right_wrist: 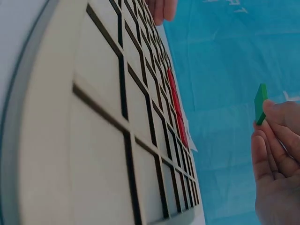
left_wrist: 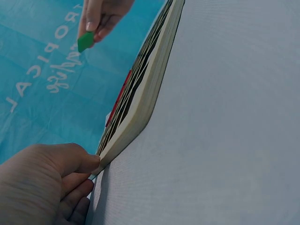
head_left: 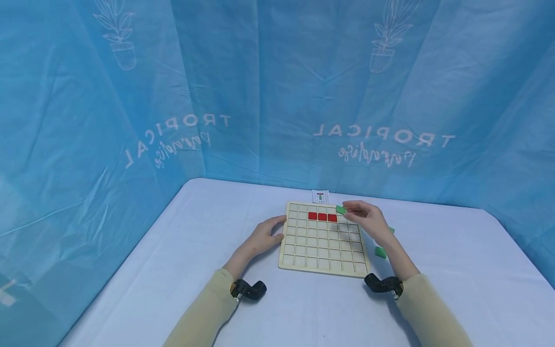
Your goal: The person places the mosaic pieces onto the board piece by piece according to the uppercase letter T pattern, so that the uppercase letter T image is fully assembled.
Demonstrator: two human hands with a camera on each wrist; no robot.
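A pale wooden grid board (head_left: 306,249) lies on the table. Three red square tiles (head_left: 322,217) sit side by side in its upper rows. My left hand (head_left: 261,237) rests against the board's left edge, thumb and fingers touching the rim. Between thumb and fingertips, my right hand (head_left: 368,219) pinches a green tile (head_left: 341,209) above the board's upper right part. The right wrist view shows this green tile (right_wrist: 260,104) held clear of the board, tilted on edge.
Behind the board lies a small printed grid card (head_left: 320,196) with red and green marks. Right of the board, near my right forearm, are a loose green tile (head_left: 380,252) and another green piece (head_left: 391,230), partly hidden. A blue curtain (head_left: 277,96) hangs behind the white-covered table (head_left: 312,318).
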